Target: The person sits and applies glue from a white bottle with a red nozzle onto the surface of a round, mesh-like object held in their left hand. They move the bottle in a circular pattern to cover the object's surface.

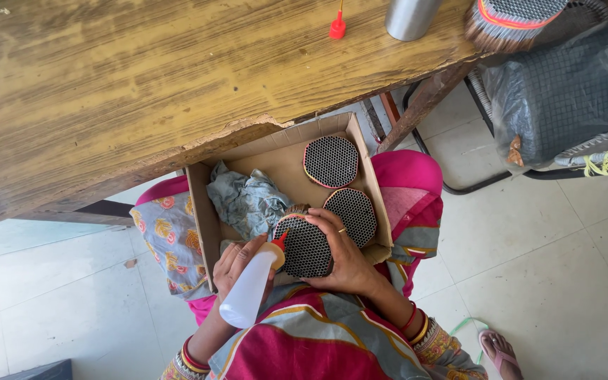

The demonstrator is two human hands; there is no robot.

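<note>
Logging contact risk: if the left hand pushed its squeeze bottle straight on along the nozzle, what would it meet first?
The left hand aims the squeeze bottle up-right; its red nozzle would probably first meet the honeycomb disc in the right hand, seemingly almost touching.

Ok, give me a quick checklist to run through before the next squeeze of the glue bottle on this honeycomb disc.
1. Left hand grips the white squeeze bottle: ok.
2. Red nozzle sits at the rim of the held disc: ok.
3. Right hand holds the disc steady from its side: ok.
4. Disc is over the cardboard box, so drips land inside: ok.
5. Two other discs and the grey cloth lie apart from the nozzle: ok.
6. Glue left in the bottle: cannot tell.
</note>
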